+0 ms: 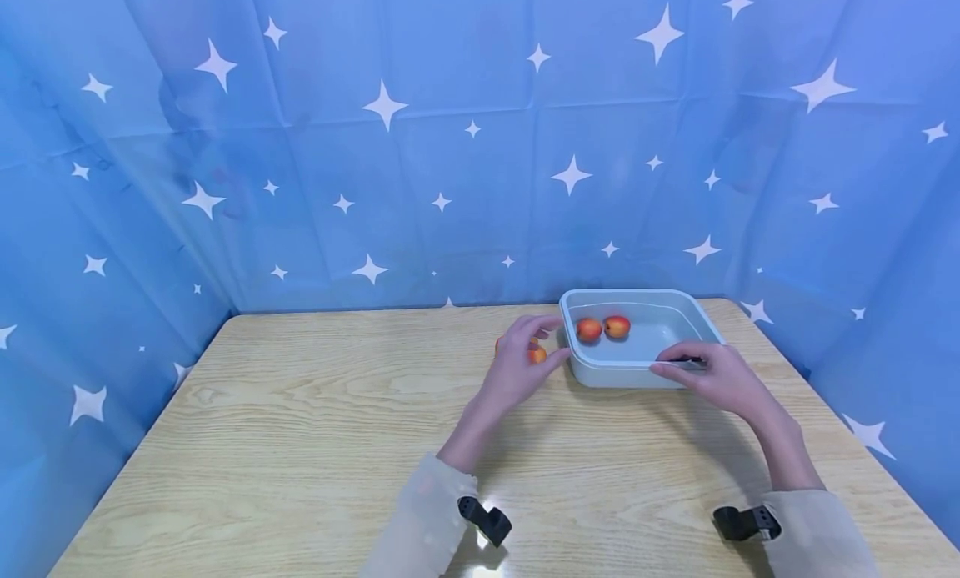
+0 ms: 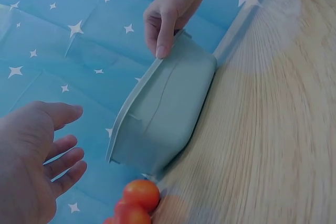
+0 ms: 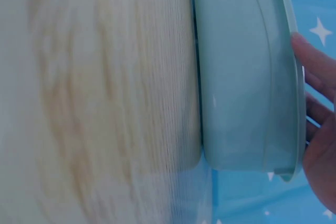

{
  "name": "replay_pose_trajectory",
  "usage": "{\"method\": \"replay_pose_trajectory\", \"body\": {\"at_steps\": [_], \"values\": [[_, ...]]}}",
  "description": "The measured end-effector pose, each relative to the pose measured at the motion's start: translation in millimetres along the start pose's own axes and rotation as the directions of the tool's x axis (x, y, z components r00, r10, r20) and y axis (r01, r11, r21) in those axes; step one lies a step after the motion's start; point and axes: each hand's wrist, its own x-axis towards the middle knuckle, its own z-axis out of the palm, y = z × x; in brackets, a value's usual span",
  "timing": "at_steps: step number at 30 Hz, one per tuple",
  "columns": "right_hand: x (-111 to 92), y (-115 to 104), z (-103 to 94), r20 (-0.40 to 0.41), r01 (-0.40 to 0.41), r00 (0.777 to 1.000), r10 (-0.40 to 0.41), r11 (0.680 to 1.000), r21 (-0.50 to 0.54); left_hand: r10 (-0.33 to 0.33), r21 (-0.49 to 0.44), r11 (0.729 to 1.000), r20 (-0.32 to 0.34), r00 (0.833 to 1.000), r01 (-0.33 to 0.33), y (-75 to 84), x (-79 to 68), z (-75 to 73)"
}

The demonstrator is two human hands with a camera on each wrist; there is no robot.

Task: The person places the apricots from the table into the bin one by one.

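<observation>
A pale blue-green plastic box (image 1: pixel 618 378) stands at the back right of the table. Two red-orange fruits (image 1: pixel 617 327) lie in its left part. My right hand (image 1: pixel 716 378) pinches the front rim near the right corner, thumb outside and fingers inside. By the box's left end is my left hand (image 1: pixel 517 361), its fingers spread and loosely bent with nothing between them. Under and behind it several more red-orange fruits (image 2: pixel 140 195) sit together on the table, partly hidden by the hand in the head view.
The wood-grain table (image 1: pixel 300 428) extends to the left and front. Blue cloth (image 1: pixel 450 144) with white stars hangs behind and on both sides, close to the box's back. Each sleeve carries a black wrist camera (image 1: pixel 486 521).
</observation>
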Motion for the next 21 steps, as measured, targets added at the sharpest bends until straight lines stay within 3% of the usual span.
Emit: {"method": "replay_pose_trajectory", "body": {"at_steps": [7, 17, 21], "values": [[0, 0, -0.2, -0.006, -0.001, 1.0, 0.001, 1.0, -0.005, -0.037, 0.041, 0.998, 0.01, 0.999, 0.036, -6.9, -4.9, -9.5], [-1, -1, -1.0, 0.003, -0.004, 1.0, 0.004, 1.0, 0.005, -0.106, 0.023, 0.994, 0.036, 0.994, 0.105, -17.2, -11.7, -18.9], [-1, -1, -0.8, -0.001, 0.002, 1.0, -0.002, 1.0, 0.006, -0.124, 0.064, 0.991, 0.047, 0.991, 0.121, -21.2, -14.4, -22.8]]}}
